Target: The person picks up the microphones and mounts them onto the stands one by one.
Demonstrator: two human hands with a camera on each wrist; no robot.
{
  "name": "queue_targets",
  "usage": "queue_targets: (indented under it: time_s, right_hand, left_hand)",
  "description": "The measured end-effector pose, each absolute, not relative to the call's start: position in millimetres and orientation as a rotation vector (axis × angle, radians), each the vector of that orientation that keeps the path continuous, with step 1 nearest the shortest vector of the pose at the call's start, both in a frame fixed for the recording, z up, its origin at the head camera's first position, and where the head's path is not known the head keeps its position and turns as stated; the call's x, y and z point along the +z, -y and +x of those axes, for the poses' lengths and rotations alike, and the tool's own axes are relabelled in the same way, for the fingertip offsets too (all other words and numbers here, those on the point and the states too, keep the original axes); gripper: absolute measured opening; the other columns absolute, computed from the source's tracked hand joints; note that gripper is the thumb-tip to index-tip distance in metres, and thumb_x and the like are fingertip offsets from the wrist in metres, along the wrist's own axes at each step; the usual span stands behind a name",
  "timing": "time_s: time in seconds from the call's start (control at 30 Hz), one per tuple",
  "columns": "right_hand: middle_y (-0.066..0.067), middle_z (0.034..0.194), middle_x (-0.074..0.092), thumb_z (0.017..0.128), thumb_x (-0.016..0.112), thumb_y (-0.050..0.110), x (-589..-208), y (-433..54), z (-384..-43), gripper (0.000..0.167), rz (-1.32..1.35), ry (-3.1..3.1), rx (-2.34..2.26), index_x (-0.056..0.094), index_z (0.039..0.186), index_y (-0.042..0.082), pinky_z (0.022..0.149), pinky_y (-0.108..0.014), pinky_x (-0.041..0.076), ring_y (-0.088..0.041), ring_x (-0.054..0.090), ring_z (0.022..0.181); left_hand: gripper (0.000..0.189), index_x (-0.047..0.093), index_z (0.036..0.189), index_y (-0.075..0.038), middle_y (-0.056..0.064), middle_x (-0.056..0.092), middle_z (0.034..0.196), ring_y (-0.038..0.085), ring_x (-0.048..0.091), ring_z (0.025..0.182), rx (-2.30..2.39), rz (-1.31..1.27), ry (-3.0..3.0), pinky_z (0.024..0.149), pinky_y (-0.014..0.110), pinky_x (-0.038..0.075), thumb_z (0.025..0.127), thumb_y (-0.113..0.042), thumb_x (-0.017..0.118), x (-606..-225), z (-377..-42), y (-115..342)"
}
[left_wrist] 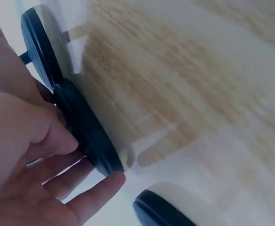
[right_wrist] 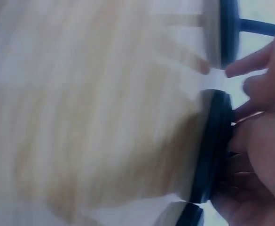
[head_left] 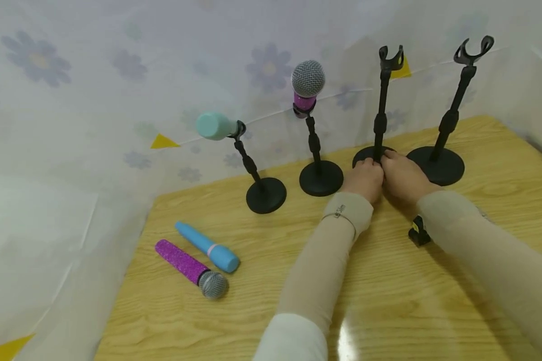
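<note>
Both hands are at the round base of a black microphone stand, third from the left, whose forked clip holds nothing. My left hand grips the left front of that base; in the left wrist view its thumb and fingers meet the dark disc. From the other side my right hand holds the base beside the pole, its fingers bent behind the disc in the right wrist view. The hands partly hide the base in the head view. Another stand with a bare clip is right beside the right hand.
To the left, one stand carries a purple microphone and another a mint one. A blue microphone and a glittery purple microphone lie front left. A small black object is by the right cuff. Flowered cloth hangs behind.
</note>
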State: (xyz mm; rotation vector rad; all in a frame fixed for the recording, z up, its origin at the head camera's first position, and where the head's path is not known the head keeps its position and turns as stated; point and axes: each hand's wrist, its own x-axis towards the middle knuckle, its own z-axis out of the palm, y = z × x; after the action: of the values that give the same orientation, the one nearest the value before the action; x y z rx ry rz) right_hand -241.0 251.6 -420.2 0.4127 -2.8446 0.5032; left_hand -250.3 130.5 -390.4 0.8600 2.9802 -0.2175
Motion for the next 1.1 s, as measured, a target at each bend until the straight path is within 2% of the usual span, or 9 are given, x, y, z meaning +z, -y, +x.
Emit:
queue_targets:
  time_s: [0.1, 0.3, 0.53, 0.7, 0.8, 0.9, 1.03, 1.1]
  right_hand:
    - [-0.038, 0.123, 0.058, 0.095, 0.060, 0.002, -417.3, -248.6, -236.1, 0.030, 0.407, 2.863, 0.520, 0.062, 0.117, -0.018, 0.089, -0.064, 0.054, -0.054, 0.061, 0.107]
    - [-0.041, 0.136, 0.051, 0.103, 0.048, 0.008, -413.5, -247.5, -223.5, 0.036, 0.360, 2.918, 0.523, 0.059, 0.125, -0.017, 0.093, -0.067, 0.050, -0.059, 0.057, 0.114]
    - [-0.040, 0.135, 0.052, 0.104, 0.049, 0.010, -414.1, -243.7, -208.4, 0.036, 0.385, 2.927, 0.532, 0.060, 0.127, -0.015, 0.091, -0.067, 0.051, -0.058, 0.058, 0.112]
    - [-0.038, 0.136, 0.053, 0.101, 0.053, 0.009, -416.7, -244.9, -189.9, 0.037, 0.392, 2.949, 0.563, 0.060, 0.129, -0.014, 0.094, -0.066, 0.050, -0.057, 0.057, 0.116]
    - [-0.035, 0.133, 0.057, 0.100, 0.056, 0.009, -414.9, -244.2, -181.8, 0.036, 0.421, 2.937, 0.556, 0.062, 0.127, -0.013, 0.094, -0.064, 0.051, -0.054, 0.059, 0.115]
    - [-0.032, 0.125, 0.062, 0.097, 0.060, 0.008, -411.1, -238.2, -178.1, 0.030, 0.468, 2.903, 0.513, 0.067, 0.119, -0.011, 0.090, -0.060, 0.055, -0.048, 0.064, 0.107]
    - [-0.030, 0.113, 0.067, 0.093, 0.064, 0.005, -409.4, -231.9, -173.7, 0.020, 0.514, 2.861, 0.430, 0.071, 0.106, -0.009, 0.084, -0.055, 0.058, -0.043, 0.068, 0.095]
    - [-0.030, 0.109, 0.067, 0.094, 0.063, 0.005, -408.3, -229.4, -171.5, 0.020, 0.516, 2.862, 0.410, 0.071, 0.105, -0.010, 0.083, -0.055, 0.058, -0.043, 0.068, 0.092]
  left_hand:
    - [0.036, 0.060, 0.138, -0.022, -0.006, 0.059, 0.134, 0.012, 0.059, 0.118, -0.236, 0.855, -2.983, 0.096, 0.026, 0.057, 0.105, -0.035, 0.050, -390.3, -245.2, -128.4]
    - [0.036, 0.063, 0.135, -0.026, -0.005, 0.062, 0.132, 0.014, 0.061, 0.118, -0.244, 0.916, -3.007, 0.095, 0.029, 0.058, 0.102, -0.036, 0.057, -388.2, -237.5, -122.0]
    - [0.034, 0.064, 0.130, -0.021, -0.004, 0.064, 0.127, 0.013, 0.063, 0.111, -0.291, 0.947, -3.075, 0.094, 0.026, 0.058, 0.100, -0.037, 0.059, -388.6, -222.4, -115.8]
    - [0.031, 0.068, 0.120, -0.020, -0.005, 0.066, 0.112, 0.011, 0.063, 0.096, -0.408, 1.007, -3.164, 0.080, 0.022, 0.059, 0.097, -0.039, 0.060, -397.5, -198.2, -113.4]
    - [0.025, 0.071, 0.111, -0.020, -0.005, 0.065, 0.102, 0.010, 0.062, 0.087, -0.425, 1.024, -3.218, 0.069, 0.022, 0.058, 0.095, -0.038, 0.062, -402.0, -186.2, -110.5]
    - [0.019, 0.072, 0.103, -0.020, -0.005, 0.065, 0.094, 0.010, 0.061, 0.081, -0.411, 1.038, -3.275, 0.063, 0.021, 0.056, 0.095, -0.035, 0.062, -401.8, -180.1, -104.0]
    - [0.013, 0.067, 0.097, -0.019, -0.006, 0.065, 0.087, 0.009, 0.061, 0.076, -0.328, 1.050, -3.326, 0.062, 0.019, 0.054, 0.097, -0.030, 0.061, -401.8, -176.3, -97.9]
    - [0.012, 0.064, 0.098, -0.018, -0.006, 0.065, 0.085, 0.009, 0.062, 0.076, -0.264, 1.041, -3.354, 0.063, 0.019, 0.054, 0.098, -0.028, 0.059, -402.6, -174.9, -94.5]
